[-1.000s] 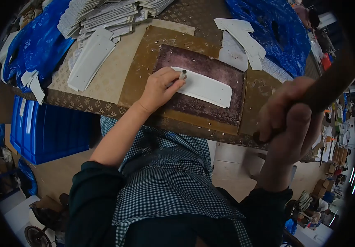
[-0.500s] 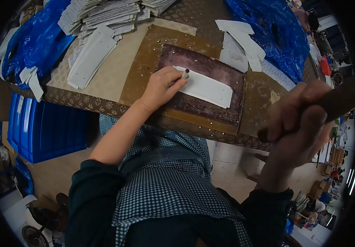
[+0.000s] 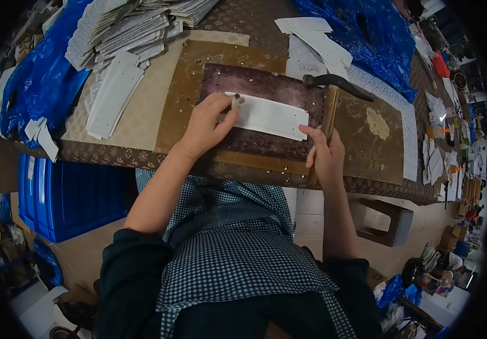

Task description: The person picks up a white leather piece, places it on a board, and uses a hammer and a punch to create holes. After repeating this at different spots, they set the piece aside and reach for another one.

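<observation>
My left hand point(image 3: 209, 121) pinches a short punch-like tool point(image 3: 235, 102) upright on the left end of a white strip point(image 3: 271, 117). The strip, which looks like more than one layer, lies on a dark reddish board point(image 3: 254, 81). In my right hand point(image 3: 328, 152) is the wooden handle of a hammer point(image 3: 331, 110); its dark curved head points up and lies over the board's right side. My right thumb and index finger are near the strip's right end, the index finger partly stretched out.
Stacked printed pieces point(image 3: 130, 28) and white strips point(image 3: 116, 93) lie at the table's left. More white pieces point(image 3: 319, 42) lie beside blue plastic point(image 3: 368, 39) at the back right. A blue bin point(image 3: 74, 195) stands below the left edge, a stool point(image 3: 387, 223) below the right.
My right hand has come down and leftward from its raised, blurred position, bringing the hammer beside the board. The whole view has shifted slightly. My left hand still holds the tool on the strip.
</observation>
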The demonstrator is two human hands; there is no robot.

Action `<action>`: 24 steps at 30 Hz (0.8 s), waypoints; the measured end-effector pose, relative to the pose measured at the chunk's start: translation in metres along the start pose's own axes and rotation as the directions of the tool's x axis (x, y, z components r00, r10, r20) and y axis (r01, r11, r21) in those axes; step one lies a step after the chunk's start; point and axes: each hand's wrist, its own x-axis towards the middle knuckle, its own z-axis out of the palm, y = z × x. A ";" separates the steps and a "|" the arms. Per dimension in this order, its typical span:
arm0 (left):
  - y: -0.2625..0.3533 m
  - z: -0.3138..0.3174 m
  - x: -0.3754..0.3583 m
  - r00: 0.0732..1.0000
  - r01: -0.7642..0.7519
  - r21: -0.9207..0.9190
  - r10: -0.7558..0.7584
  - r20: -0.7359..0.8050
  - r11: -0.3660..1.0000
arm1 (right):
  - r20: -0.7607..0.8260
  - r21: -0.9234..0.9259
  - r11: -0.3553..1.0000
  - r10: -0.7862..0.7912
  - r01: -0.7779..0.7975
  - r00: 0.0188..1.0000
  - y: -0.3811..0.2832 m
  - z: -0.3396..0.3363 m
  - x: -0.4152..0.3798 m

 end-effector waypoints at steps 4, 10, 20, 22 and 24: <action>-0.006 -0.004 -0.002 0.988 0.154 -0.053 -0.155 -0.018 0.987 | 0.008 0.028 1.000 -0.012 0.012 1.000 0.016 0.000 0.004; -0.007 0.007 0.019 0.919 0.324 -0.286 -0.372 -0.132 0.902 | 0.021 0.116 0.993 -0.004 0.001 1.000 0.024 -0.004 0.007; 0.022 0.093 0.051 0.964 0.154 -0.173 -0.109 0.244 0.973 | 0.017 0.201 0.976 0.076 -0.078 0.997 0.023 -0.007 0.010; 0.019 0.098 0.051 0.963 0.121 -0.146 -0.080 0.259 0.982 | 0.019 0.209 0.975 0.070 -0.073 0.997 0.024 -0.007 0.010; 0.020 0.098 0.052 0.960 0.117 -0.125 -0.080 0.269 0.985 | 0.019 0.205 0.977 0.059 -0.062 0.998 0.025 -0.007 0.009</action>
